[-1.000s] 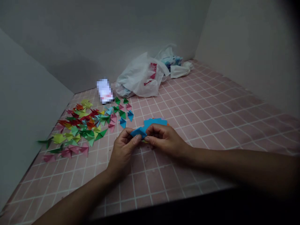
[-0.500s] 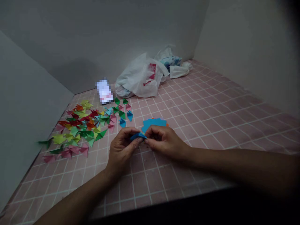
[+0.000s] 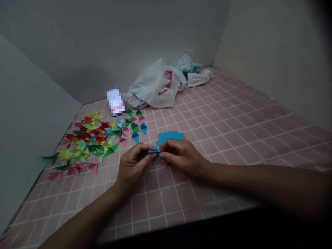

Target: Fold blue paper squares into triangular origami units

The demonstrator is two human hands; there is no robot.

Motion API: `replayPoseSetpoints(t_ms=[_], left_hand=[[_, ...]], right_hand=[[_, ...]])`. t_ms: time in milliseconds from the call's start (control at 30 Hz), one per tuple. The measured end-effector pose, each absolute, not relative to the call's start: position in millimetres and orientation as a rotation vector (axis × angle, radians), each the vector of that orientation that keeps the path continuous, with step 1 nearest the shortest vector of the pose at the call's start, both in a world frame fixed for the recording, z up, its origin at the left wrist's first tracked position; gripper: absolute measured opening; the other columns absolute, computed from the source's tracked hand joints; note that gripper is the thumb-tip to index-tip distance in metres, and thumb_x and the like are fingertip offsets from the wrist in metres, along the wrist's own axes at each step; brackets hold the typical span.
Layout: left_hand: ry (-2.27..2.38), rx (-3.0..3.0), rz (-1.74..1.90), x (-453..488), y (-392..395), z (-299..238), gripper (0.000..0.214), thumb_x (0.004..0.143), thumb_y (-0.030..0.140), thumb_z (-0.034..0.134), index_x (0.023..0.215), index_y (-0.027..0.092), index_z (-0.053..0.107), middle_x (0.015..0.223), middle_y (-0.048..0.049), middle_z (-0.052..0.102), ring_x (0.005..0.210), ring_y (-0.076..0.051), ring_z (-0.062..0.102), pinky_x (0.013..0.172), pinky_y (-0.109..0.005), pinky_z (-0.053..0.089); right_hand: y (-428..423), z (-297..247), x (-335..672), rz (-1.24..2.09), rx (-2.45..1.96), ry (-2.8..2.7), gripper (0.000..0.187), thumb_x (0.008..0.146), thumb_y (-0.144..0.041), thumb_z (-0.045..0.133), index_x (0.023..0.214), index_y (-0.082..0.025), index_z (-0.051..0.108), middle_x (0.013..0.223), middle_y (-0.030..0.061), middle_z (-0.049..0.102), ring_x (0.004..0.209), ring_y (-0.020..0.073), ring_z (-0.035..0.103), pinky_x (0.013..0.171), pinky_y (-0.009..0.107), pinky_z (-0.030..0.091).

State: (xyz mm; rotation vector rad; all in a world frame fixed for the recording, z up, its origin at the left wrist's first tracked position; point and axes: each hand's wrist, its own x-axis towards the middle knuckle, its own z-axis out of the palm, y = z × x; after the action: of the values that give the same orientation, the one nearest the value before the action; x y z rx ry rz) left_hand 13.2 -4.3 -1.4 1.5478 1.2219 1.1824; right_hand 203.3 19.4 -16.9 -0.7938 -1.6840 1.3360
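Note:
A small folded piece of blue paper (image 3: 154, 151) is pinched between both hands above the checked cloth. My left hand (image 3: 135, 162) grips its left part with thumb and forefinger. At its right tip, my right hand (image 3: 181, 155) closes thumb against fingers, partly hiding the paper. Just beyond my right hand lies a stack of blue paper (image 3: 171, 136), with orange edges showing under it. Two folded blue paper pieces (image 3: 135, 136) rest beyond my left hand. Many folded paper birds (image 3: 95, 138) in red, yellow, green and pink spread over the cloth to the left.
The pink cloth with white grid lines (image 3: 233, 138) covers the surface. A lit phone (image 3: 116, 101), its screen blurred, lies behind the folded papers. White plastic bags (image 3: 158, 84) sit against the back wall. Walls rise at the left, back and right.
The blue paper has turned in my fingers and now shows a thin edge with a flap sticking up. My left hand has shifted slightly left and down; other things stay put.

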Motion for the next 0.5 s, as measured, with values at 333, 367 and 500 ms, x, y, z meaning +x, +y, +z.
replayPoseSetpoints(t_ms=[333,367,500], left_hand=[[1.237,1.552,1.168,15.0,-8.1,1.6,0.006,0.081,0.017,0.073,0.076,0.018,0.071,0.071,0.0008,0.069,0.065,-0.011,0.062,0.063,-0.02,0.051],[1.238,1.576,1.175,15.0,-8.5,0.8,0.006,0.081,0.016,0.073,0.077,0.018,0.071,0.072,0.0008,0.069,0.066,-0.011,0.062,0.063,-0.02,0.05],[1.235,1.676,1.215,14.6,-10.0,-3.3,0.007,0.082,0.014,0.074,0.079,0.02,0.071,0.077,0.0009,0.071,0.07,-0.011,0.065,0.065,-0.02,0.051]], right_hand=[[16.5,-17.4,202.7,1.224,-0.709,-1.747,0.006,0.088,-0.015,0.061,0.091,-0.019,0.058,0.078,-0.0023,0.059,0.067,0.0111,0.056,0.062,0.024,0.044],[16.3,-16.4,203.3,1.212,-0.71,-1.772,0.005,0.088,-0.014,0.06,0.09,-0.019,0.059,0.078,-0.0021,0.059,0.067,0.0112,0.056,0.062,0.025,0.044],[16.6,-12.4,206.0,1.159,-0.752,-1.807,0.007,0.088,-0.012,0.06,0.084,-0.019,0.059,0.074,-0.0016,0.061,0.067,0.0121,0.057,0.063,0.026,0.044]])
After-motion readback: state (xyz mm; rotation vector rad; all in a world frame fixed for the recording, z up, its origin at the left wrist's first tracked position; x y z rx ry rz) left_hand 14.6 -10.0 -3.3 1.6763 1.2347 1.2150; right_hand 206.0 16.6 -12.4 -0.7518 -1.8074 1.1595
